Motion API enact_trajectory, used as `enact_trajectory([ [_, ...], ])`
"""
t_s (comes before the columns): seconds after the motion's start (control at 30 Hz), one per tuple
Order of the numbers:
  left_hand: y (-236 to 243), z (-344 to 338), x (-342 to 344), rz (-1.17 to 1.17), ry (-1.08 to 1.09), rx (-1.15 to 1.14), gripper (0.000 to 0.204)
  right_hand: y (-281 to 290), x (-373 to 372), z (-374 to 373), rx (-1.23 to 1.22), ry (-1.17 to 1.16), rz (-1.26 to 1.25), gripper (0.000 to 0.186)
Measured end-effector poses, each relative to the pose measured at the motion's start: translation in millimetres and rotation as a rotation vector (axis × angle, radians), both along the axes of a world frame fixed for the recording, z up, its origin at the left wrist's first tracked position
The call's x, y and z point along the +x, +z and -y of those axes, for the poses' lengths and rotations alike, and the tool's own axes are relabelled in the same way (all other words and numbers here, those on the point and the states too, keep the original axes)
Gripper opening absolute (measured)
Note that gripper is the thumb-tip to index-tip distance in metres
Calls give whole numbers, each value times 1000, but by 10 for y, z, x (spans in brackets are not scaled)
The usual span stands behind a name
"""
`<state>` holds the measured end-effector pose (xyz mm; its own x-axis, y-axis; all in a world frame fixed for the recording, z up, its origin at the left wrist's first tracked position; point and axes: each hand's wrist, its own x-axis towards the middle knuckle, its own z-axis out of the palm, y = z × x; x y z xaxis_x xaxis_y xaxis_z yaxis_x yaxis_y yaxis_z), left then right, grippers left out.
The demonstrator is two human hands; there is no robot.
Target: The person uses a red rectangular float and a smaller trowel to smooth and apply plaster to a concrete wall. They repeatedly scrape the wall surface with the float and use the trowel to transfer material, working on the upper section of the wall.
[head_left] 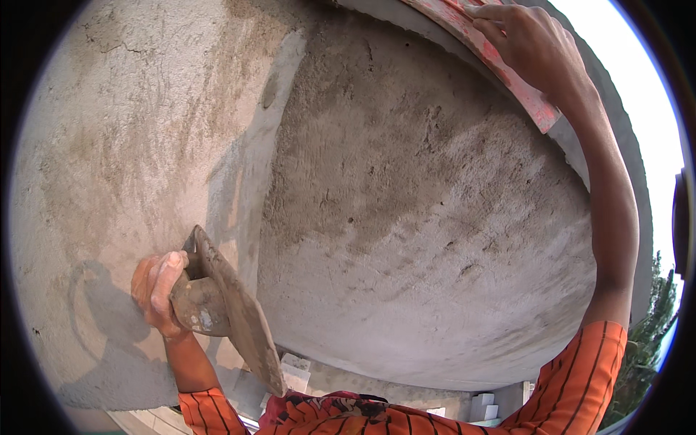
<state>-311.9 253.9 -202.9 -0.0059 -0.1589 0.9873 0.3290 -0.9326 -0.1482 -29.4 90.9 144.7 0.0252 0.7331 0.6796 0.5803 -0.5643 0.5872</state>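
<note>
My left hand is closed round the handle of a plastering float, whose mortar-crusted flat plate is seen nearly edge-on. The float is tilted, in front of the corner where two plastered walls meet; I cannot tell if it touches either one. High at the right, my right hand grips a long straightedge board with worn red paint. The board lies along the upper edge of the rough grey wall, and its far end runs out of view at the top.
The left wall has a rough surface with my shadow on it. Pale blocks lie low behind the float, and more blocks stand at the lower right. Green foliage and bright sky are beyond the right edge.
</note>
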Motion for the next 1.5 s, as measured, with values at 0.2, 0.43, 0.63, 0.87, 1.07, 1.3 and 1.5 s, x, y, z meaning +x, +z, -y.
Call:
enact_trajectory([
  [0.2, 107, 47, -31, -52, -35, -22, 41, -424, 183, 750, -28, -69, 22, 27],
  [0.43, 10, -20, 1, -14, -21, -5, 38, -119, -13, 102, -55, 89, 104, 19],
  [0.63, 13, -5, -16, 13, -14, 18, 37, -415, 384, 853, -40, 30, 80, 25],
  [0.87, 159, 17, 107, -56, -63, 36, 36, -567, 936, 2001, 64, 1, 64, 28],
  [1.07, 32, -43, 47, -13, 29, 6, 36, -258, 165, 421, -41, 39, 133, 27],
  [1.3, -52, -40, -10, 8, 7, -1, 33, 81, 91, 258, -54, 108, 155, 36],
  [1.5, -14, -7, 122, 25, -70, -45, 35, 1042, 978, 2001, 249, 255, 68, 38],
])
